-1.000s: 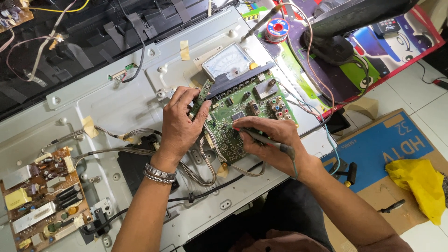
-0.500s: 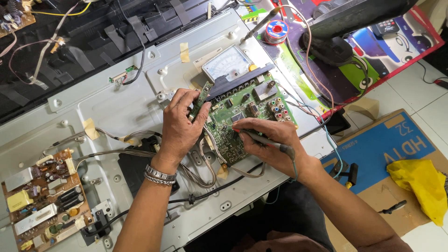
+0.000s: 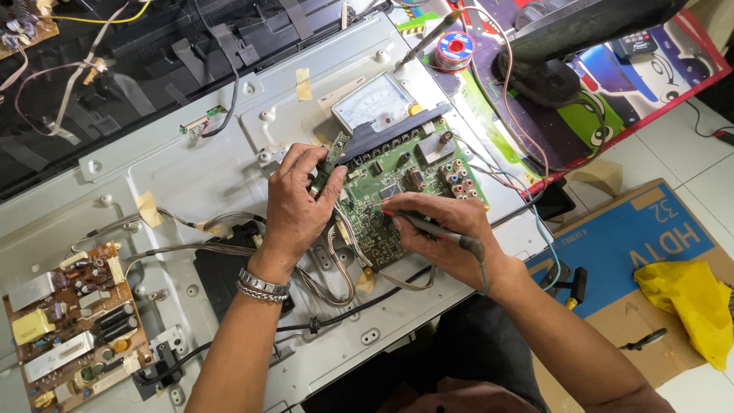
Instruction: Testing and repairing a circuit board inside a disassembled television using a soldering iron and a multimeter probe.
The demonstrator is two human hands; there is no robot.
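— Largest first?
— Grey metal back panel of a flat television (image 3: 229, 176), laid flat and filling most of the view. Black panel (image 3: 115, 69) with loose wires beyond its far edge.
— Next down?
— Blue cardboard box (image 3: 650, 237) flattened on the floor at right, yellow cloth (image 3: 688, 306) on its near corner. Brown power board (image 3: 73, 321) at the lower left of the metal panel.
— And the thing in hand?
— Green main circuit board (image 3: 390, 199), near the panel's middle, lying directly between both hands. Analogue meter (image 3: 373, 99) just beyond its far edge.
— Left hand?
— Left hand (image 3: 298, 206) clamped over the board's left edge, fingers curled round a small upright strip board (image 3: 332, 153), bracelet (image 3: 264, 284) at the wrist.
— Right?
— Right hand (image 3: 447, 233) at the board's near right edge, clenched around a probe (image 3: 428, 226), red tip touching the green surface. Probe lead trailing off past the wrist.
— Smallest?
— Solder spool (image 3: 455, 50), far side, well apart from both hands.
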